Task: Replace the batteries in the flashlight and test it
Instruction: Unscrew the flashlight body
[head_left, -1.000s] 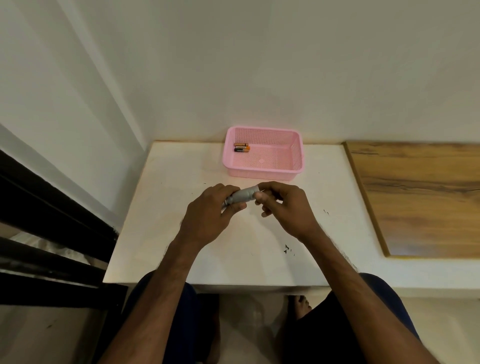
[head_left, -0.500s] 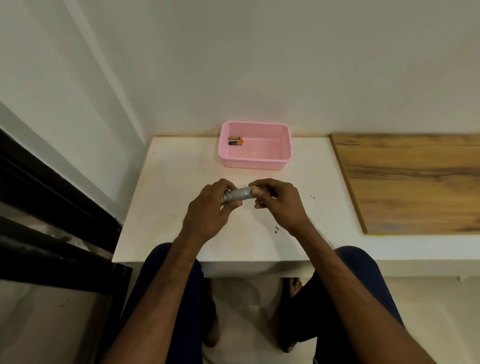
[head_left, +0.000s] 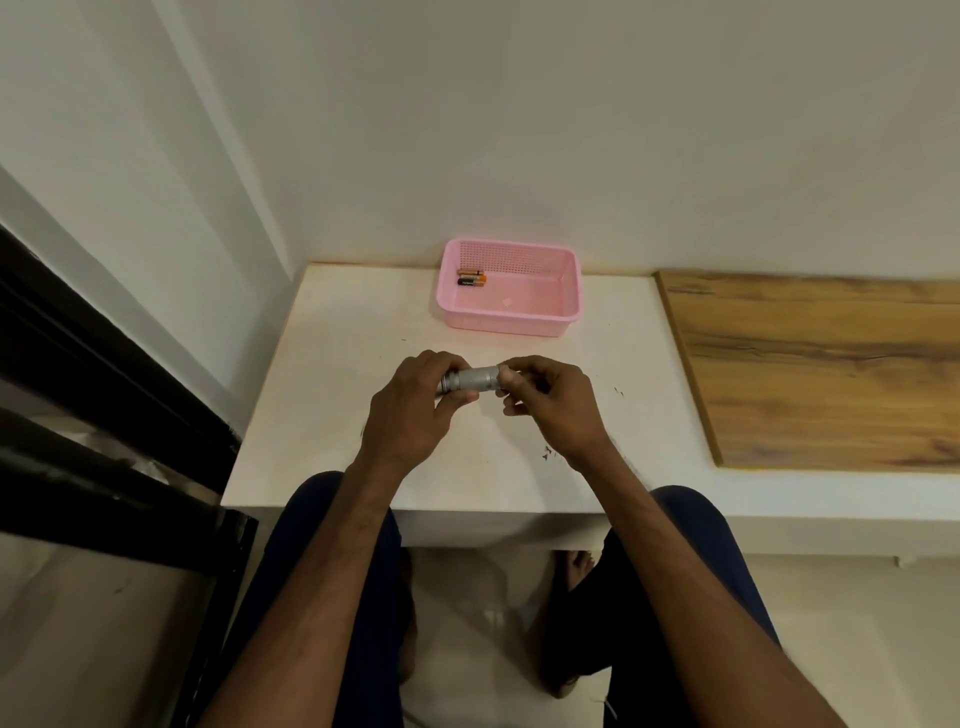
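Observation:
A small silver flashlight (head_left: 475, 378) is held level above the white table (head_left: 322, 395), lying left to right between both hands. My left hand (head_left: 415, 410) grips its left end, with fingers curled round the barrel. My right hand (head_left: 550, 402) pinches the right end with thumb and fingertips, hiding that end. Two orange-and-black batteries (head_left: 471, 279) lie side by side in the far left corner of the pink basket (head_left: 569, 291) at the back of the table.
A wooden board (head_left: 821, 364) lies on the ledge to the right of the table. White walls close off the back and left. A black frame (head_left: 104, 395) runs along the left. My knees sit under the table's front edge.
Both hands have stayed on the flashlight and kept about the same grip. The view has tilted, so the table and basket sit slightly differently in the frame.

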